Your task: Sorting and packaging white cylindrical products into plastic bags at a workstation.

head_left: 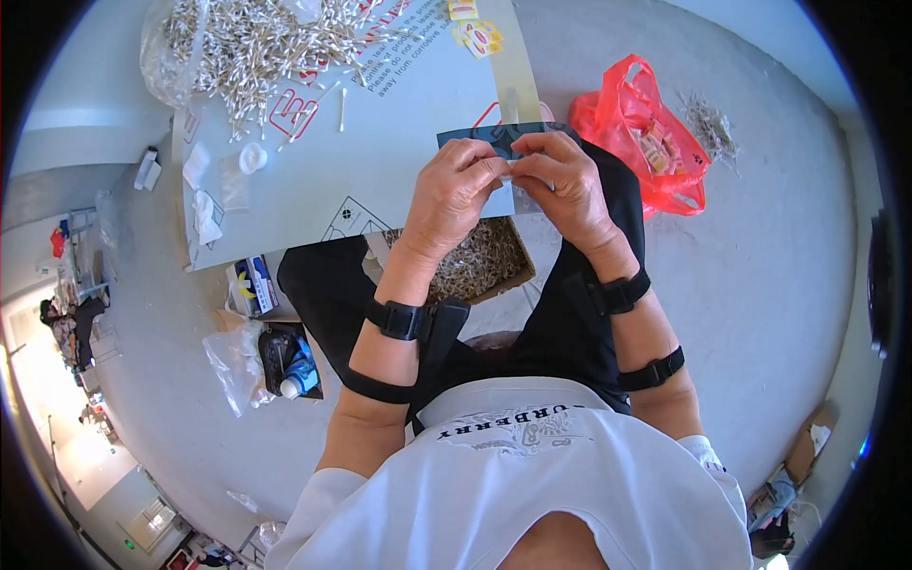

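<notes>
Over the near right edge of the table (313,180), my left hand (454,195) and my right hand (565,185) meet fingertip to fingertip. Both are closed in a pinch around a small whitish thing (507,173), mostly hidden by the fingers, whose kind I cannot make out. Just beyond the fingers lies a dark flat sheet (451,138) at the table's edge. A big heap of cotton swabs (266,57) covers the far left of the table, with one loose cotton swab (343,109) apart from it. Below my left hand, a cardboard box (518,277) full of swab-like sticks sits between my legs.
A red plastic bag (613,104) holding small packs stands on the floor at right, near scattered sticks (711,130). On the table are a small white round container (253,158), crumpled tissue (205,217) and yellow-red cards (478,38). A blue bottle (300,370) lies in a floor box at left.
</notes>
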Motion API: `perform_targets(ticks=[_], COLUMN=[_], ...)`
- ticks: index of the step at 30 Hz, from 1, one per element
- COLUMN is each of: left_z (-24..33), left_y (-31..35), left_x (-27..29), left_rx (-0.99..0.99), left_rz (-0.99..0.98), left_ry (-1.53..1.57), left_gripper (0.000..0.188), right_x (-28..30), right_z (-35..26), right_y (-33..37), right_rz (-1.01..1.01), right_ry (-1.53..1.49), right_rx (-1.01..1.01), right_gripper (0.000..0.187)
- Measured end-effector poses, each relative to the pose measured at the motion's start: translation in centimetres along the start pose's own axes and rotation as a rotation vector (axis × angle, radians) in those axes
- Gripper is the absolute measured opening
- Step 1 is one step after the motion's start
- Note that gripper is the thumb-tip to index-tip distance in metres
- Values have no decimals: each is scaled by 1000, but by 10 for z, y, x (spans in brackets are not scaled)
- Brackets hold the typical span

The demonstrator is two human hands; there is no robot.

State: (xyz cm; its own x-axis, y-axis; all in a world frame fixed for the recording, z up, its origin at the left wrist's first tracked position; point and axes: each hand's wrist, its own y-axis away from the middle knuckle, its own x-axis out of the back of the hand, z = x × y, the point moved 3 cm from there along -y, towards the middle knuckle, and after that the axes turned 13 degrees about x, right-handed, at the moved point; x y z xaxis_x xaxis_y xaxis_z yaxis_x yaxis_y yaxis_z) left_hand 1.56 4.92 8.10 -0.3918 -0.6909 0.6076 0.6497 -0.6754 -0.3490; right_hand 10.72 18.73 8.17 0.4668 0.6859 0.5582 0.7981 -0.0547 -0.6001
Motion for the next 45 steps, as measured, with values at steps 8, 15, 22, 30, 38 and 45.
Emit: perform_targets(ticks=[8, 15, 22, 30, 38, 45], left_z=[12, 2, 3, -7, -8, -6], left_y=[6, 8, -9, -13, -13, -8], left_x=[2, -2, -4, -6, 2, -1], left_rx=[-207, -87, -61, -37, -66, -119], left_rz=[8, 41, -16, 18, 32, 102], left_ry=[-318, -247, -69, -48, -93, -230], left_gripper=[21, 25, 25, 21, 19, 20], right_x=[-2, -5, -5, -7, -4, -8], right_z=[-9, -3, 3, 2, 4, 0], right_y=[6, 2, -7, -17, -22, -9], right_rz=[-22, -6, -34, -71, -166, -127], right_ry=[272, 203, -8, 38, 163, 419], right_rx=[164, 136, 94, 130, 241, 248], right_gripper=[23, 20, 15, 13, 16, 29])
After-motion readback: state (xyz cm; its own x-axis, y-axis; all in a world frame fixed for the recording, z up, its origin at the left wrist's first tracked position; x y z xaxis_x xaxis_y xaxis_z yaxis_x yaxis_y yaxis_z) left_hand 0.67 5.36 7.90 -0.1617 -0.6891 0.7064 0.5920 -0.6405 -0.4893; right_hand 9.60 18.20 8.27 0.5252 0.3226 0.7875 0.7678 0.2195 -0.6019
